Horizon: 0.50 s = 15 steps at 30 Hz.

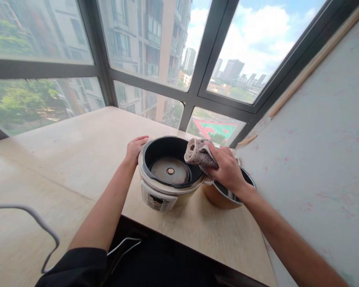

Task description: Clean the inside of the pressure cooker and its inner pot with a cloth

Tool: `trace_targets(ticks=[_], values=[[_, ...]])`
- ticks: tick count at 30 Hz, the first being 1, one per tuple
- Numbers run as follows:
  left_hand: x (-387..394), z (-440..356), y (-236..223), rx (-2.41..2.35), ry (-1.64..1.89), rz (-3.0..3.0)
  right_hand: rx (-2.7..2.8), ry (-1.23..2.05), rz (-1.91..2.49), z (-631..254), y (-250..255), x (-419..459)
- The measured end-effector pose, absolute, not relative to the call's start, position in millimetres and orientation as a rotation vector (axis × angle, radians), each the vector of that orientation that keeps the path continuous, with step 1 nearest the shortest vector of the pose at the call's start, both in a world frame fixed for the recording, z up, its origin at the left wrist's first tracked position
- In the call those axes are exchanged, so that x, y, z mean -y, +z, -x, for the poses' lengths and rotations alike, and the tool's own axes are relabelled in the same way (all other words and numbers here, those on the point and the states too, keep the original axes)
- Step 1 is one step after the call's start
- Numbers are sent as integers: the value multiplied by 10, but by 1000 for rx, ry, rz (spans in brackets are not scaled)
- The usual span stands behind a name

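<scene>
A white electric pressure cooker stands lidless on the ledge, its dark inside and round heating plate exposed. My left hand grips its left side at the rim, fingers curled over the edge. In my right hand is a folded grey-brown cloth, held above the cooker's right rim. Below my right forearm sits a gold-coloured inner pot with a dark inside; my hand and wrist hide part of it.
The pale stone-patterned ledge runs up to grey-framed windows. A papered wall closes off the right side, close to the inner pot. A white cord loops at the left, and a thinner white cord hangs by the front edge.
</scene>
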<state>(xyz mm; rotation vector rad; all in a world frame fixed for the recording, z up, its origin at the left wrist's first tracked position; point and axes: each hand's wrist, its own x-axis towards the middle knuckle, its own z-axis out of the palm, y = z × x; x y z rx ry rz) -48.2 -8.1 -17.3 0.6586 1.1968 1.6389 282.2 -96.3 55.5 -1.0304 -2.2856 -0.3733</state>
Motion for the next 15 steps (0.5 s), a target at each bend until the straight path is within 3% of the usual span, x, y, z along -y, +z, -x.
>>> trace_targets(ticks=[9,15], values=[[79,477,-166,-1194,1640,-650,1935,72,1511,-2705,457,272],[77,486,-168,-1223,1640,-673,1854,-61,1533,-2629,355,454]])
